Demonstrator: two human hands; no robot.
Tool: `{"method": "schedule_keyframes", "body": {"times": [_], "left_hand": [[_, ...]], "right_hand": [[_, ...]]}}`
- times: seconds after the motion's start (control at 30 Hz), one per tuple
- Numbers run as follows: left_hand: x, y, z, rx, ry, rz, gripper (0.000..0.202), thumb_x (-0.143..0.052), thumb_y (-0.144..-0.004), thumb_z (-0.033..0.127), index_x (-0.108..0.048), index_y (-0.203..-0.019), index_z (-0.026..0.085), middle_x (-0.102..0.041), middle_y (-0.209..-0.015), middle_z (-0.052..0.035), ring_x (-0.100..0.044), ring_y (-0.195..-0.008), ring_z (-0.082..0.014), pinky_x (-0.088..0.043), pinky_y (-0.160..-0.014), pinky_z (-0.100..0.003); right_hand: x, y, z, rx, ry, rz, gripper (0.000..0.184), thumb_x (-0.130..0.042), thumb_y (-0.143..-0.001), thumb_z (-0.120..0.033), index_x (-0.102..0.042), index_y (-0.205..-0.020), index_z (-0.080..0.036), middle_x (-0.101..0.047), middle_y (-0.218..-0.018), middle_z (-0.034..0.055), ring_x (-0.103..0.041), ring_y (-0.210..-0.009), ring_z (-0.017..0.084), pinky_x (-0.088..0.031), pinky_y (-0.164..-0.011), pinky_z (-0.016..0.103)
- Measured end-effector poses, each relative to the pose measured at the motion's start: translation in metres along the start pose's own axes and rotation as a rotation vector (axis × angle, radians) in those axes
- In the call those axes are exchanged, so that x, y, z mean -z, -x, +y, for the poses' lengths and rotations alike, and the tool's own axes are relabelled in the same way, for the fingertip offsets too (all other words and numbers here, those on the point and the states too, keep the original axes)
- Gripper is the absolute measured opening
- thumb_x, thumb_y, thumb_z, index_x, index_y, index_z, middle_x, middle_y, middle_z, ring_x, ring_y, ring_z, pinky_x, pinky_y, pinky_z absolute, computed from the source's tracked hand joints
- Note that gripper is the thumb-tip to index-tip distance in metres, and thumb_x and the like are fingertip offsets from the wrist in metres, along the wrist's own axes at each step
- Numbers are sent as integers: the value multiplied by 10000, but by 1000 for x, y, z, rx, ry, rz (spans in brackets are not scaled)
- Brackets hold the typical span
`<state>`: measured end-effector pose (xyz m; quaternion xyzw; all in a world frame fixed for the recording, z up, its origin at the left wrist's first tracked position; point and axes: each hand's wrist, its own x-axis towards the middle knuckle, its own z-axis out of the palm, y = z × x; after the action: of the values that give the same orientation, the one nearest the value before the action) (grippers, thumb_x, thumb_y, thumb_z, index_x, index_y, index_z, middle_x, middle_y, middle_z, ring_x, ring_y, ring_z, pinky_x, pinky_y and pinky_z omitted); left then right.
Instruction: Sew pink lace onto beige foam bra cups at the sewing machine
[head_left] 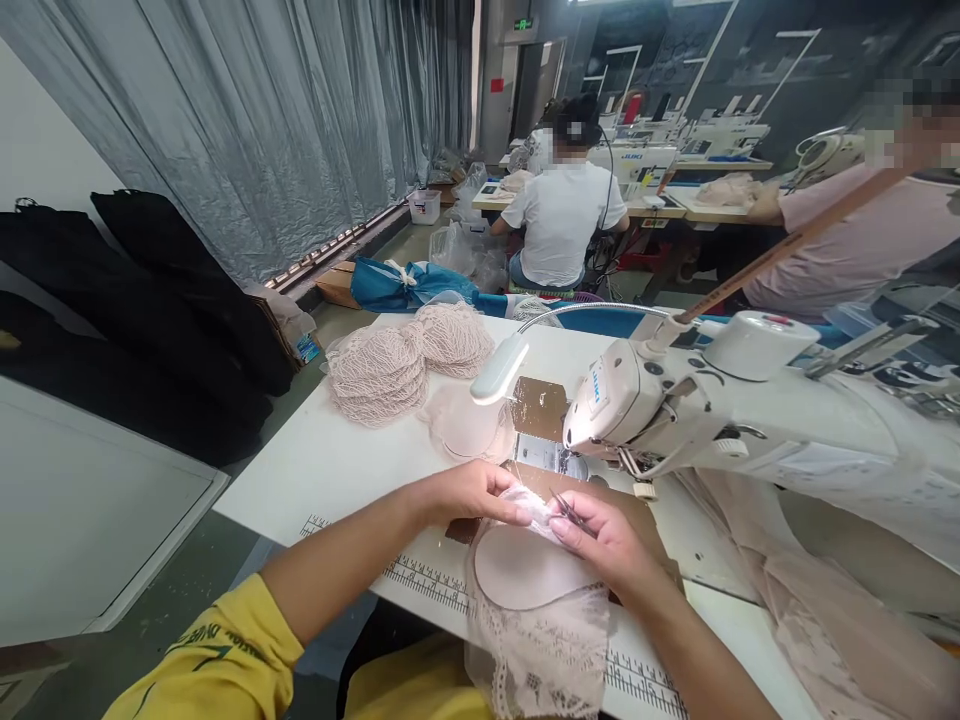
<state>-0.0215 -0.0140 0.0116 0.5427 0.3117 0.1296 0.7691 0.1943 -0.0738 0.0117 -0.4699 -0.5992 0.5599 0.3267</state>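
Observation:
My left hand is closed, pinching the gathered edge of a pale pink lace piece between thumb and fingers. Close beside it, my right hand is closed too, with small dark thread snips in its fingers and its thumb against the lace. A smooth, rounded bra cup shows within the lace, which hangs over the table's front edge. Both hands are in front of the sewing machine head, under the light of a bendable lamp. The snips' tips are partly hidden.
Two stacks of lace cups stand at the table's back left, with another cup nearer. A printed ruler runs along the front edge. Pink fabric lies at right. Two people sit at machines beyond, one in a white shirt.

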Motion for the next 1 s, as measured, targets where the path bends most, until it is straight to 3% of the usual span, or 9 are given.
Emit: {"method": "schedule_keyframes", "body": {"times": [0.13, 0.33, 0.43, 0.53, 0.63, 0.73, 0.83, 1.0], "left_hand": [[-20, -12, -10, -55, 42, 85, 424, -805, -635, 482, -617, -697, 108, -482, -597, 35, -399, -539, -66, -290, -519, -209], [-22, -13, -17, -165, -138, 92, 535, -735, -705, 524, -374, -559, 156, -286, -545, 70, -218, -512, -51, -124, -494, -243], [-21, -12, -18, -157, -121, 93, 512, -740, -703, 516, -404, -576, 151, -303, -557, 66, -230, -521, -54, -134, -497, -241], [-23, -10, -16, -172, -55, 71, 417, -742, -719, 473, -528, -657, 121, -390, -610, 43, -312, -565, -64, -204, -524, -221], [-25, -8, -13, -182, -1, 91, 369, -739, -730, 452, -627, -749, 100, -470, -652, 19, -388, -612, -81, -281, -571, -216], [-26, -9, -13, -184, 37, 135, 377, -747, -714, 464, -675, -765, 97, -534, -663, 0, -449, -636, -101, -339, -614, -229], [-24, -11, -17, -192, 60, 132, 403, -748, -707, 478, -703, -831, 97, -589, -710, -24, -499, -671, -123, -370, -662, -249], [-20, -12, -23, -192, -5, 86, 400, -724, -734, 483, -609, -670, 105, -432, -607, 30, -361, -581, -79, -253, -561, -228]], "right_hand": [[-2, -4, -1, -18, 29, 41, 331, -605, -805, -505, -554, -706, -193, -494, -656, -20, -456, -622, 133, -386, -587, 258], [-3, -6, 9, -23, 56, 130, 343, -591, -827, -496, -564, -677, -189, -503, -650, -17, -447, -617, 129, -359, -560, 247], [1, -4, 13, -22, 53, 220, 335, -549, -860, -499, -541, -711, -199, -469, -645, -26, -413, -589, 118, -345, -534, 240], [9, 0, 16, -26, 36, 248, 356, -498, -873, -547, -582, -895, -202, -493, -677, -23, -403, -537, 108, -356, -509, 243], [18, 4, 16, -39, 56, 199, 442, -482, -865, -583, -600, -1056, -201, -547, -709, -2, -467, -543, 119, -414, -537, 261], [24, 8, 14, -48, 93, 126, 424, -540, -837, -565, -637, -1043, -207, -644, -844, 61, -604, -757, 195, -490, -671, 302], [24, 7, 12, -40, 113, 14, 363, -566, -845, -513, -639, -1035, -212, -670, -1001, 79, -624, -897, 230, -499, -771, 332], [14, 0, 4, 48, 197, -69, 283, -533, -891, -443, -649, -1031, -226, -680, -997, 48, -616, -914, 207, -476, -795, 306]]}}
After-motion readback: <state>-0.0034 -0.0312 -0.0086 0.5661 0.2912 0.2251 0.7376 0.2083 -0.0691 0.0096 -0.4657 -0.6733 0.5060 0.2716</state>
